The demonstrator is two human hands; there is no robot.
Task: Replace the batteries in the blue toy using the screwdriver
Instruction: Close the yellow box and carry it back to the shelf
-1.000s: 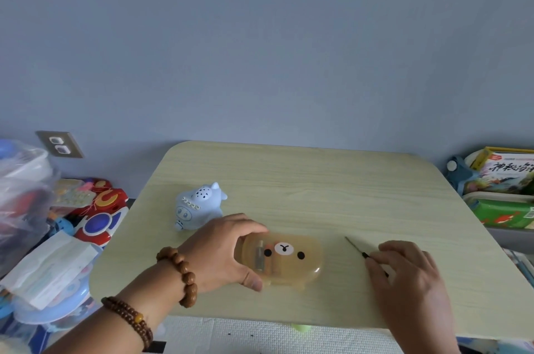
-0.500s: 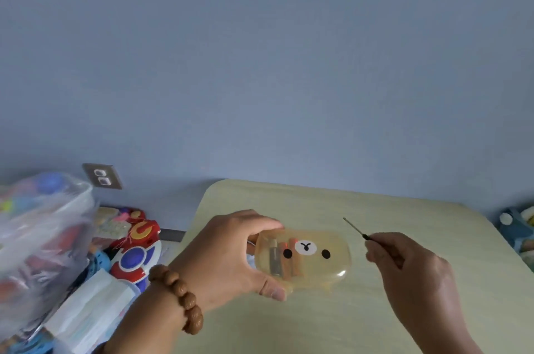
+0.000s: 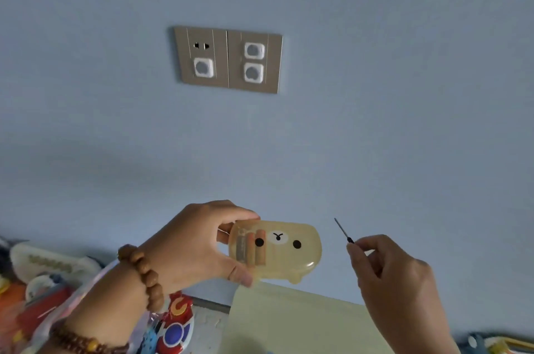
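Two socket plates [image 3: 228, 59], blue wall [image 3: 404, 93]; left fingers [image 3: 228, 213] grasp bear case [image 3: 289, 255], right fingers [image 3: 364, 246] pinch screwdriver [image 3: 342, 231]; table [image 3: 289, 319] below.

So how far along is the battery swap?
Early. Done: the screwdriver is off the table, pinched in the right hand. In hand: the left hand holds up the bear-face case with batteries inside, apparently closed. Left: all work on the blue toy, which is out of view.
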